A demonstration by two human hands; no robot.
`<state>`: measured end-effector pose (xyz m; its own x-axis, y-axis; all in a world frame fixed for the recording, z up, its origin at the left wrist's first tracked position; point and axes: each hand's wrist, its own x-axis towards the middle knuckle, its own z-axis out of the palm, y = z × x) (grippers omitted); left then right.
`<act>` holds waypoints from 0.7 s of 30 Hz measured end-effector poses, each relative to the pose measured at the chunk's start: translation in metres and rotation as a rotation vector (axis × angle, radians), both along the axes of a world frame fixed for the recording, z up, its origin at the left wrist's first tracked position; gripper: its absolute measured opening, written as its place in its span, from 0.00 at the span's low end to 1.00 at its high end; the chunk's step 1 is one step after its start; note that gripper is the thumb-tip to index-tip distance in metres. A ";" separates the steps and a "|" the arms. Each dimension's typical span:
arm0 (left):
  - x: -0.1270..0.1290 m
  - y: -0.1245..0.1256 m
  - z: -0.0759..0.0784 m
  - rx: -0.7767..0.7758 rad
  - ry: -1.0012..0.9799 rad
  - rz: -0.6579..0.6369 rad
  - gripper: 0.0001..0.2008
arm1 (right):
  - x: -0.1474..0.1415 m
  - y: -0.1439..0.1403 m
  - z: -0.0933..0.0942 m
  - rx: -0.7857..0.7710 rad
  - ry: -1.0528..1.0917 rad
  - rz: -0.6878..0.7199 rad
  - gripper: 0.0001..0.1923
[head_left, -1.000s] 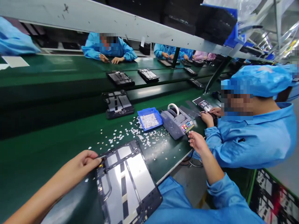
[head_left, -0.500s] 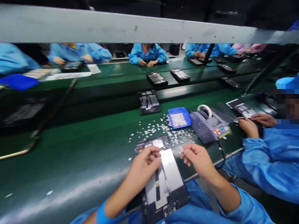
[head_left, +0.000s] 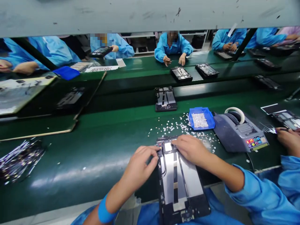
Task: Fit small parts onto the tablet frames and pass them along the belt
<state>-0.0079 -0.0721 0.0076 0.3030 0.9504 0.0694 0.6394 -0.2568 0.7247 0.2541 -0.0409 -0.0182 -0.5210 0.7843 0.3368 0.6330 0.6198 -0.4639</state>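
- The flat dark panel lies on the green desk right at its near edge, its lower end hanging over toward the person's blue coat; it is the landmark for all that follows.
- The left hand sits at the panel's upper left edge, fingers curled together and pinching that edge. Half a second ago this hand lay further over the panel's top.
- The right hand rests on the panel's top right part, fingers bent and pressed down near a small pale square; whether they pinch anything cannot be told. Half a second ago it hovered off to the right of the panel, clear of it; now it touches it.
- Small white scraps lie scattered on the desk just beyond the panel's top end.
- A blue tray of white bits stands beyond the panel, up and to the right.
- A grey tape machine with coloured buttons and a white roll stands right of the panel, just beside the tray.
- Another dark panel lies well beyond the first one.
- A co-worker's hand shows far right of the panel, past the machine.
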 end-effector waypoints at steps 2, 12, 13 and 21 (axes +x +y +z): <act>0.000 0.004 -0.002 0.087 0.155 -0.099 0.07 | -0.006 0.011 -0.003 0.086 -0.165 0.067 0.15; 0.005 0.031 0.000 -0.022 0.083 -0.054 0.06 | -0.014 0.029 -0.001 0.214 -0.419 0.210 0.15; 0.006 0.036 0.000 -0.071 0.044 -0.019 0.06 | -0.013 0.030 -0.001 0.215 -0.422 0.218 0.15; 0.022 0.060 -0.013 -0.234 0.018 0.000 0.07 | -0.010 0.033 -0.005 0.212 -0.378 0.230 0.16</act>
